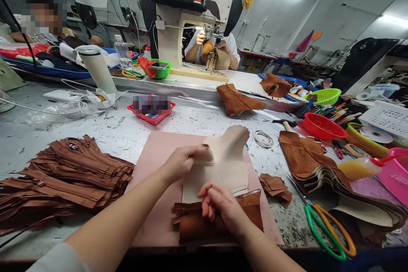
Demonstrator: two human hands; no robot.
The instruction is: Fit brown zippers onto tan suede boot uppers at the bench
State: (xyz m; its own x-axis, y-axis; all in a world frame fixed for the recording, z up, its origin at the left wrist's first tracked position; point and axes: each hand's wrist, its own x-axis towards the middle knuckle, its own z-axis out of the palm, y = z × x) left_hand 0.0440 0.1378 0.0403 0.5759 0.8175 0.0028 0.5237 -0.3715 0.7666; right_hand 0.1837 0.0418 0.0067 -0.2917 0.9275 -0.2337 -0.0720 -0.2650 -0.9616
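Note:
A pale, boot-shaped leather piece (231, 157) lies on a pink sheet (146, 170) in front of me. My left hand (185, 161) is closed on the piece's upper left part, where a bit of brown shows at the fingertips. Nearer to me, my right hand (219, 204) hovers over or touches a brown leather part (204, 227) with a zipper strip along its upper edge. Its fingers are loosely curled and apart, and nothing shows between them.
Brown zippers (73, 174) are heaped at the left. Scissors (328, 229), stacked brown leather (299, 153) and small brown scraps (276, 187) lie at the right. A red basket (153, 114) stands farther back. Across the table, a person works behind a sewing machine (170, 38).

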